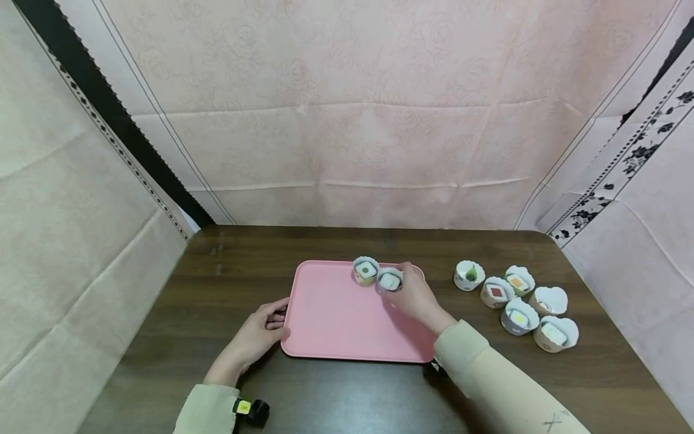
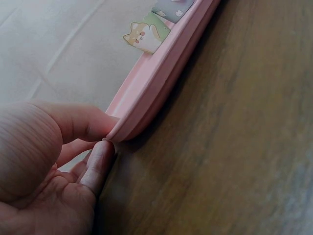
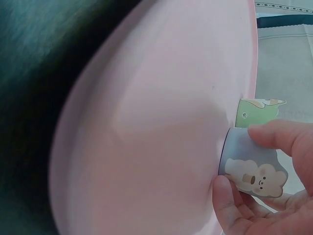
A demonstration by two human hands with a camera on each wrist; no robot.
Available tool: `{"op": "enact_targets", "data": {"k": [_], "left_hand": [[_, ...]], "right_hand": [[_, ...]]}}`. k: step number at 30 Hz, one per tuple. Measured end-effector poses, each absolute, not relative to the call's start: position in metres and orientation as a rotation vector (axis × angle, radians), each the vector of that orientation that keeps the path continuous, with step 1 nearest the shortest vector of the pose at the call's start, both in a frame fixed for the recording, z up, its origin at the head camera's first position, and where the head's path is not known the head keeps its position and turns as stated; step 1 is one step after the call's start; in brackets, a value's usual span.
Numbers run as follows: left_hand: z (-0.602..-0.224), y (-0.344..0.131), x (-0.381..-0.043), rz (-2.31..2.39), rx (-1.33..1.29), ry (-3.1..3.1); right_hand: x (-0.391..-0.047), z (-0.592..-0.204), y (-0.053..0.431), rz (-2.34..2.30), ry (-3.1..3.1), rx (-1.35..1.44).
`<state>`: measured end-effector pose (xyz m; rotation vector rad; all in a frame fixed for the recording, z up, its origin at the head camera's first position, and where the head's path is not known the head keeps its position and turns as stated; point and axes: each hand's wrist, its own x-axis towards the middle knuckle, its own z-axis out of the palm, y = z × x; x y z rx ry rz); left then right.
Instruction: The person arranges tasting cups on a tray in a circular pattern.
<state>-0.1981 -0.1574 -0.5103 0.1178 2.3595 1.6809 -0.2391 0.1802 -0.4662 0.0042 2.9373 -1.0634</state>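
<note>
A pink tray (image 1: pixel 336 319) lies on the dark wooden table. My left hand (image 1: pixel 256 334) pinches its left edge between thumb and fingers, which the left wrist view shows close up. Near the tray's far right part, my right hand (image 1: pixel 414 298) grips a grey-blue paper cup (image 3: pixel 249 159) with a bear picture, thumb on one side and fingers on the other. That cup appears to rest on the tray, with something pale inside. Right beside it on the tray stands a green paper cup (image 1: pixel 365 271) with an animal picture and a pale green piece inside.
Right of the tray, several paper cups are grouped on the table (image 1: pixel 347 392), among them a white cup with a green piece (image 1: pixel 468 275) and a cup with a dark red square (image 1: pixel 496 292). A light cloth (image 1: pixel 347 150) hangs behind the table's far edge.
</note>
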Motion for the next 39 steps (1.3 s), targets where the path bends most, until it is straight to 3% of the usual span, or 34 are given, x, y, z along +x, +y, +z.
{"op": "enact_targets", "data": {"k": [17,39], "left_hand": [[-0.513,-0.157,-0.198,1.673,0.096,2.384],[-0.511,-0.157,-0.197,1.693,0.117,2.376]], "right_hand": [[-0.224,-0.457,0.192,-1.094,2.939,-0.005],[-0.164,-0.442,0.294,-1.053,3.076,0.012]]}}
